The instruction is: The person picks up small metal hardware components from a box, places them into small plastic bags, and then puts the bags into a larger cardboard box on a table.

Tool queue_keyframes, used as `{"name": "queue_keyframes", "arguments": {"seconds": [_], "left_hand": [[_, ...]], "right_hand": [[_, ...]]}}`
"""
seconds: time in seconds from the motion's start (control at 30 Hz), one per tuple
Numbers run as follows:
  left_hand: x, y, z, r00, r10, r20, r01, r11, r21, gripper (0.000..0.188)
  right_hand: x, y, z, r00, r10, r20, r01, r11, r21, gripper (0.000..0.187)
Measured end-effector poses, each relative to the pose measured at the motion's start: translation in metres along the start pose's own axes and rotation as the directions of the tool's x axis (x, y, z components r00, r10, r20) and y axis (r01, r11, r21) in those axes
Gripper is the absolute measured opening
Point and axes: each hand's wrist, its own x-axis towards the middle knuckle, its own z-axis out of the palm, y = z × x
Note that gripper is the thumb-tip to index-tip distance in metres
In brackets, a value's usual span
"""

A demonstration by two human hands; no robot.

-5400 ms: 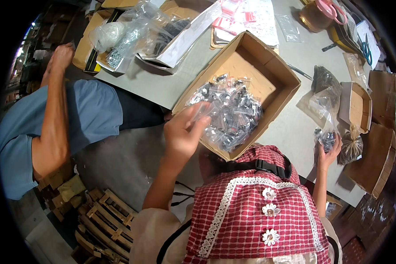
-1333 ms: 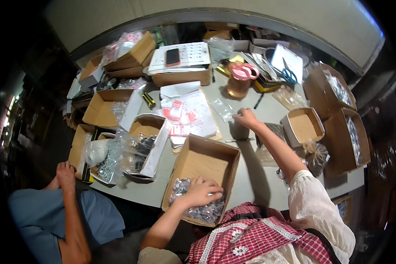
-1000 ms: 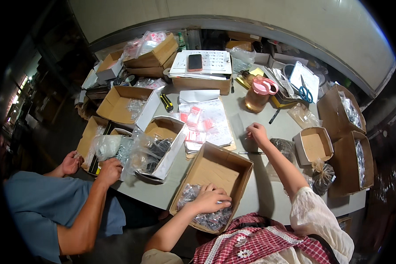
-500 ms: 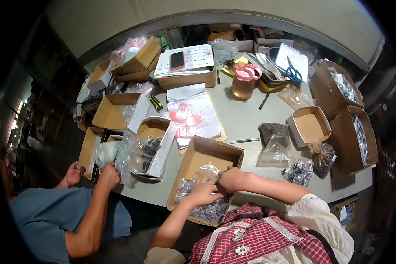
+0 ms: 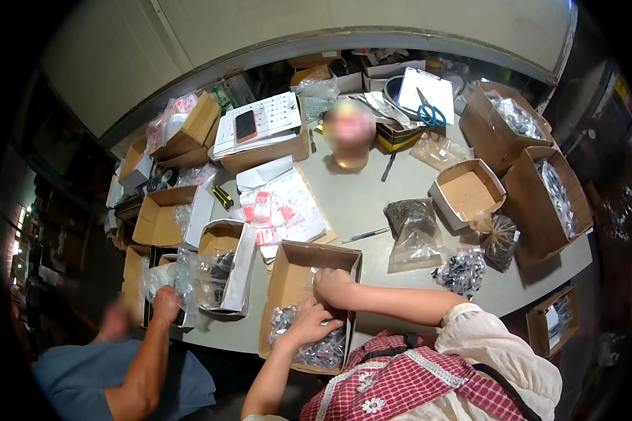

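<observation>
Head view, and both bare hands are inside the open brown cardboard box (image 5: 293, 281) at the near edge of the pale grey table (image 5: 330, 200)! The left hand (image 5: 312, 325) lies over a heap of small clear plastic packets (image 5: 328, 353), fingers bent and loosely spread; whether they grip one, I cannot tell. The right hand (image 5: 336, 286) crosses in, fingers curled beside a flat clear plastic bag (image 5: 310, 278); whether they pinch it is hidden. How far along? Partway, I'd judge: plenty of packets already sit in the box's near half, while a cluster of small black-and-silvery pieces (image 5: 461, 273) lies outside, on the table to the right, near a clear bag with dark contents (image 5: 414, 223).
</observation>
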Motion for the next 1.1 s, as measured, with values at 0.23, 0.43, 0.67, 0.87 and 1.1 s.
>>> {"name": "queue_keyframes", "arguments": {"seconds": [0.23,0.43,0.67,0.87,1.1], "left_hand": [[-0.002,0.002,-0.004,0.991,-0.111,0.072,0.113,0.993,-0.027,0.033],[0.006,0.011,-0.006,0.999,-0.018,-0.029,0.015,0.996,-0.093,0.030],[0.005,0.009,-0.011,0.999,-0.049,0.008,0.049,0.994,-0.095,0.026],[0.005,0.006,-0.009,0.999,-0.048,-0.012,0.047,0.995,-0.085,0.027],[0.004,0.004,-0.008,0.997,-0.075,0.027,0.078,0.989,-0.127,0.028]], "right_hand": [[0.014,0.013,-0.037,0.927,-0.374,-0.034,0.375,0.915,0.151,0.026],[-0.005,0.094,-0.138,0.752,-0.094,-0.653,0.255,0.954,0.156,0.020],[0.021,0.269,-0.156,0.809,0.379,-0.449,-0.220,0.904,0.366,0.019],[0.060,0.421,-0.176,0.512,0.651,-0.560,-0.675,0.708,0.206,0.023],[0.071,0.446,-0.178,0.411,0.527,-0.744,-0.629,0.754,0.187,0.010]]}}
